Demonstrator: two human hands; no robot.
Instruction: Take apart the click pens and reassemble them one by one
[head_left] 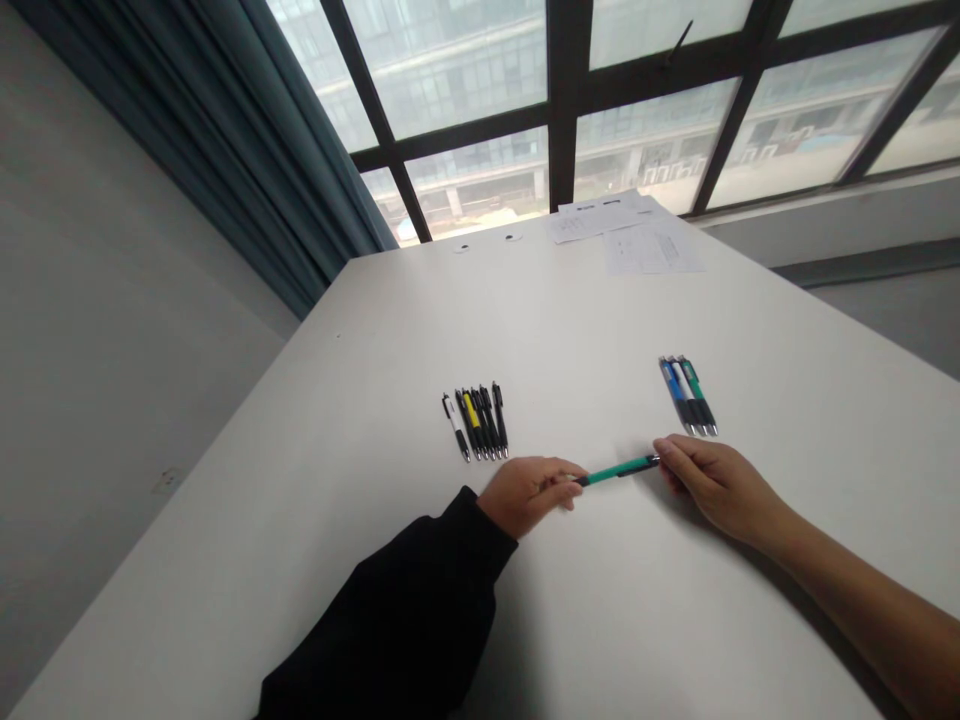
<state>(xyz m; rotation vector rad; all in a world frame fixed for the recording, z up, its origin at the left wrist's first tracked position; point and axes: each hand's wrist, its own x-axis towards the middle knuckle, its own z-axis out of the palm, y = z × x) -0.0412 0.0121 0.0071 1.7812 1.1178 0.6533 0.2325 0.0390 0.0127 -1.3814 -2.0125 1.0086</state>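
Note:
A green pen (pixel 619 469) is held level just above the white table (pixel 375 560), between both hands. My left hand (pixel 529 493), in a black sleeve, pinches its left end. My right hand (pixel 712 482), bare-armed, pinches its right end with the fingertips. Behind the left hand lies a row of several pens (pixel 476 423), black, white and yellow. Behind the right hand lie three pens (pixel 688 396), blue, white and green, side by side.
Printed paper sheets (pixel 626 232) lie at the table's far edge by the window. A dark curtain (pixel 247 150) hangs at the back left. The table's left edge runs diagonally beside a grey wall.

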